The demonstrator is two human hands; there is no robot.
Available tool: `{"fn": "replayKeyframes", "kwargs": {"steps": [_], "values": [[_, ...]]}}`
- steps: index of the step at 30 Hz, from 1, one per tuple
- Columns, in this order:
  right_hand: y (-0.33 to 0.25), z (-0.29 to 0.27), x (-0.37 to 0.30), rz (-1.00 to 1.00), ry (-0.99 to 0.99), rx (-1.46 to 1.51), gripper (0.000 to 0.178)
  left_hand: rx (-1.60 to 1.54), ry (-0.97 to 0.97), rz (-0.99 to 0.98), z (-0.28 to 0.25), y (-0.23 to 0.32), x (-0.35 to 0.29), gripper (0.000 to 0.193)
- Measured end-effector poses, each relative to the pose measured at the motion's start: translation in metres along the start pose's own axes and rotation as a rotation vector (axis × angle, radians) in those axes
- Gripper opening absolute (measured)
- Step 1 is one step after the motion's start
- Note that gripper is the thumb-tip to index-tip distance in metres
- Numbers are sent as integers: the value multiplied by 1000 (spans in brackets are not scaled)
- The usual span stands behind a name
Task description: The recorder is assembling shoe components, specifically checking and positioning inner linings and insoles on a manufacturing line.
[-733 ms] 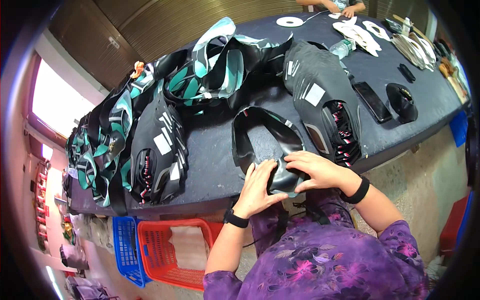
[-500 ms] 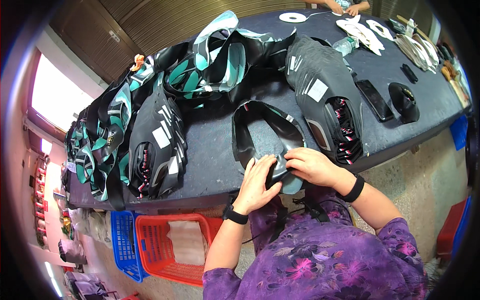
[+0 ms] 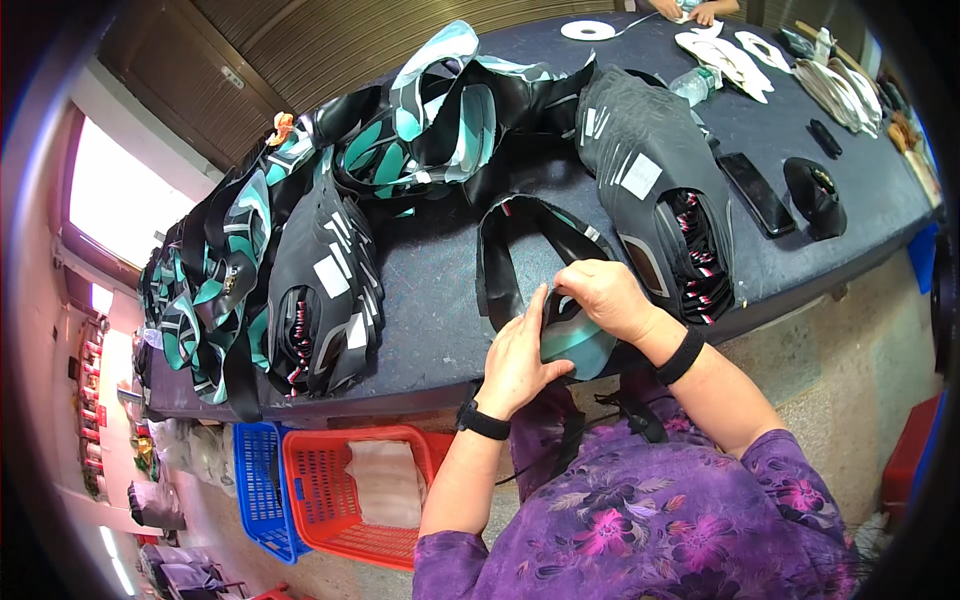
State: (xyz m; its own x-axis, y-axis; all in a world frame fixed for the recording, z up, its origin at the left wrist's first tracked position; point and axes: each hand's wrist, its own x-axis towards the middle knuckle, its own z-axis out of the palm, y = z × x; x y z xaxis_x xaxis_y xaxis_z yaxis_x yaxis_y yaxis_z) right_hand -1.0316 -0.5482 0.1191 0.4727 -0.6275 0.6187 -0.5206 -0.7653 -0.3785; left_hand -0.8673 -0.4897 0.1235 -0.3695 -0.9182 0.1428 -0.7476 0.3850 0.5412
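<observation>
A black shoe upper (image 3: 499,268) with teal and grey parts lies on the table in front of me, its ring-shaped opening towards the far side. My right hand (image 3: 607,298) is closed on its near part, fingertips bent over a black edge. From the other side my left hand (image 3: 515,362) holds the same part, fingers extended along it and thumb on the teal-grey flap. The fingers partly hide where the two hands meet. Close by on the right, a stack of black shoe uppers (image 3: 640,130) fans out; a second stack (image 3: 318,250) is at the left.
Teal-and-black uppers (image 3: 470,130) are heaped across the far left of the dark table (image 3: 430,320). To the right are a phone (image 3: 756,195), a black cupped piece (image 3: 815,198), a bottle (image 3: 696,86) and white pieces (image 3: 722,62). Red (image 3: 310,535) and blue (image 3: 262,500) baskets stand below; another person's hands (image 3: 690,12) are far off.
My right hand has gone from lying over the upper to a closed grip, lifting and folding its black edge. More of the teal-grey flap shows between my hands.
</observation>
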Motion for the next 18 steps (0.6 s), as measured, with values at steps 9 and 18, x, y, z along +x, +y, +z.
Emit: {"fn": "replayKeyframes", "kwargs": {"steps": [9, 18], "values": [[5, 3, -11, 265, 57, 352, 9, -252, -65, 113, -13, -22, -3, 99], [11, 9, -5, 311, 89, 421, 9, -538, -26, -6, -13, -26, -3, 56]]}}
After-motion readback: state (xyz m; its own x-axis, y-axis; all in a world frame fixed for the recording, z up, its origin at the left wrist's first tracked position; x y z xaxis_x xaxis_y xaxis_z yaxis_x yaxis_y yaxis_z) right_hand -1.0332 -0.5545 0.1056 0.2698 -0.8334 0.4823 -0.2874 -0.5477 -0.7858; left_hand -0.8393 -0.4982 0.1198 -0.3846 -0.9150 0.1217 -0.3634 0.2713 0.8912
